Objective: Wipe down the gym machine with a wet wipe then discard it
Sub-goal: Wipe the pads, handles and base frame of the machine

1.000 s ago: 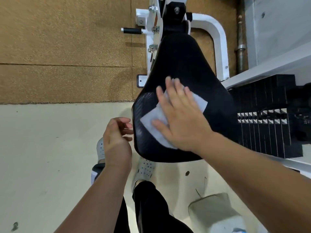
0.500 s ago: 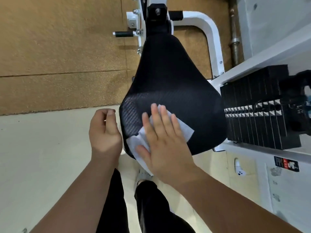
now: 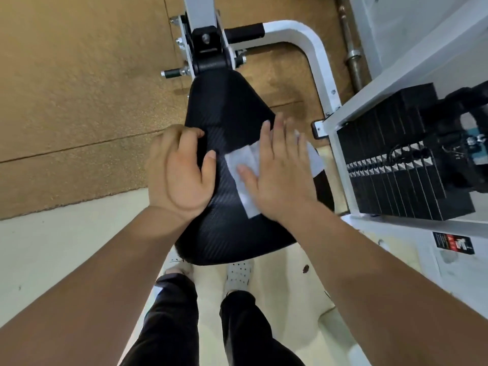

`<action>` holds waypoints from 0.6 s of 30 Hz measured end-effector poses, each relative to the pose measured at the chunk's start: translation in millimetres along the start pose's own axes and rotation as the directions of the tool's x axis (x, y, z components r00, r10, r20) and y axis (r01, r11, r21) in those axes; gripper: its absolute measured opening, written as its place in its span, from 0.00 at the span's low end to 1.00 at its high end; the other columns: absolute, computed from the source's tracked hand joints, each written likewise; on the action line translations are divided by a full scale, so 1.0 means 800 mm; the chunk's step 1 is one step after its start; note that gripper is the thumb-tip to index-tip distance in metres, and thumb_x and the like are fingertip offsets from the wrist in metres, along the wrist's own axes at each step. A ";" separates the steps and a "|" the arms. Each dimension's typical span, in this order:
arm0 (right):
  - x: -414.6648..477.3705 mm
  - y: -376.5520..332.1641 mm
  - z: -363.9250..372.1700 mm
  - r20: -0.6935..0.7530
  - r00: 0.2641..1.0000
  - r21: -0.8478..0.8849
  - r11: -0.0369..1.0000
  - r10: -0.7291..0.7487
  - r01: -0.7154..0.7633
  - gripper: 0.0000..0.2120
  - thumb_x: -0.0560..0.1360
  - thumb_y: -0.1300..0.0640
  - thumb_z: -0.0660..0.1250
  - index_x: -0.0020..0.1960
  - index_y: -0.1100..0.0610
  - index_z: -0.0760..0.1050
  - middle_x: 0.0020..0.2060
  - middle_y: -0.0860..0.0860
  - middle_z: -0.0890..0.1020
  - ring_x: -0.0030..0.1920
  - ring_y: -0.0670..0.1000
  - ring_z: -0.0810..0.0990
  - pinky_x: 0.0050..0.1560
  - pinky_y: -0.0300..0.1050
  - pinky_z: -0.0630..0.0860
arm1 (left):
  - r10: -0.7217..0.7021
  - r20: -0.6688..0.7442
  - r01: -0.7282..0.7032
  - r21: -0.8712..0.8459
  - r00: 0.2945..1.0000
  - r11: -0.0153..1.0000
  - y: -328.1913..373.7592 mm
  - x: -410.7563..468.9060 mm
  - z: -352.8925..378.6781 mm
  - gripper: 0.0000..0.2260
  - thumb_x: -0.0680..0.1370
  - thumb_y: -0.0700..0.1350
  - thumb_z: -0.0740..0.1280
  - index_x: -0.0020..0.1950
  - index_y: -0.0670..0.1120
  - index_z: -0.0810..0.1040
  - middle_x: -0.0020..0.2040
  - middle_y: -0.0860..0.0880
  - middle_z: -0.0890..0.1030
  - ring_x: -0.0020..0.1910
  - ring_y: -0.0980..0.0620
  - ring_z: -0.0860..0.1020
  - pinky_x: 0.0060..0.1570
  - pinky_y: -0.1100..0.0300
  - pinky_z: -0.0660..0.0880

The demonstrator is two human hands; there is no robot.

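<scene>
Gym floor (image 3: 39,260), cream up close, brown mat further out. Nearest: person's dark trousers (image 3: 169,326) and white perforated shoes (image 3: 239,273), standing just behind the black seat pad (image 3: 227,228).

L hand (image 3: 177,173) sits on the pad's left edge. Its fingers are curled over the rim w/ thumb lying on top, so it looks like a steadying grip. R hand (image 3: 280,175) is flat, fingers straight and slightly spread, palm pressing the wet wipe (image 3: 241,165) onto the pad's right half. Wipe is mostly under the palm; one corner sticks out toward the thumb side, another past the fingertips at the pad's right rim.

Handling, my guess: wipe is thin, limp, damp and v light, no stiffness, so it'll prob bunch or roll if pushed w/ fingertips only. Flat palm pressure suits it. For discarding, pinch an exposed corner or scrunch it into the fist; nothing fragile. Pad looks like firm padded vinyl w/ woven texture, so decent friction. It hangs off a black pivot bracket (image 3: 208,51), so it may swing, hence brace at the rim.

Further out: white frame tube (image 3: 311,48), black weight stack (image 3: 396,159) to the right, metal bar (image 3: 352,56) on the floor at the back. No bin in view
</scene>
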State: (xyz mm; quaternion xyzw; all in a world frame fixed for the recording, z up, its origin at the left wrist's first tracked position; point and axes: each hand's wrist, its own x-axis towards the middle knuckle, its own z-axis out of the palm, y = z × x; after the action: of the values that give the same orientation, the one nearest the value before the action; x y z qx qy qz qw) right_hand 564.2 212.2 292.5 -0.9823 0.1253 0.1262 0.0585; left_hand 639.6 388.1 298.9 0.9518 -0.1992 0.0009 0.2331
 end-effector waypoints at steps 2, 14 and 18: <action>-0.065 0.003 0.012 0.025 0.992 -0.004 0.993 -0.120 0.121 0.40 0.83 0.36 0.46 0.83 0.62 0.46 0.83 0.62 0.45 0.83 0.60 0.42 0.81 0.62 0.48 | 0.043 0.014 -0.044 0.042 0.999 0.998 0.001 0.006 0.008 0.16 0.79 0.50 0.64 0.62 0.41 0.76 0.59 0.39 0.78 0.55 0.36 0.75 0.58 0.45 0.70; 0.084 0.039 -0.012 0.091 0.996 0.054 0.998 0.006 -0.011 0.39 0.83 0.36 0.43 0.83 0.61 0.37 0.82 0.61 0.39 0.82 0.60 0.37 0.81 0.60 0.39 | 0.046 -0.038 -0.046 0.002 0.998 0.999 -0.003 -0.003 0.030 0.15 0.80 0.47 0.61 0.61 0.39 0.77 0.63 0.39 0.76 0.59 0.39 0.72 0.61 0.45 0.69; 0.183 -0.029 -0.028 0.070 0.985 0.022 0.987 -0.158 0.157 0.39 0.84 0.36 0.44 0.82 0.61 0.36 0.82 0.61 0.37 0.82 0.61 0.36 0.81 0.62 0.40 | 0.040 -0.081 -0.048 -0.102 0.996 0.994 -0.005 -0.003 0.024 0.20 0.81 0.48 0.56 0.63 0.36 0.76 0.63 0.36 0.75 0.61 0.38 0.72 0.63 0.44 0.69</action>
State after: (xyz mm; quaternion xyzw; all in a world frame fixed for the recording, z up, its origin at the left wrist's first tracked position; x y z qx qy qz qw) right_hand 712.2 197.3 277.5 -0.9835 0.0459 0.1550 0.0808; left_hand 637.3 383.9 279.3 0.9330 -0.2106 0.0331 0.2899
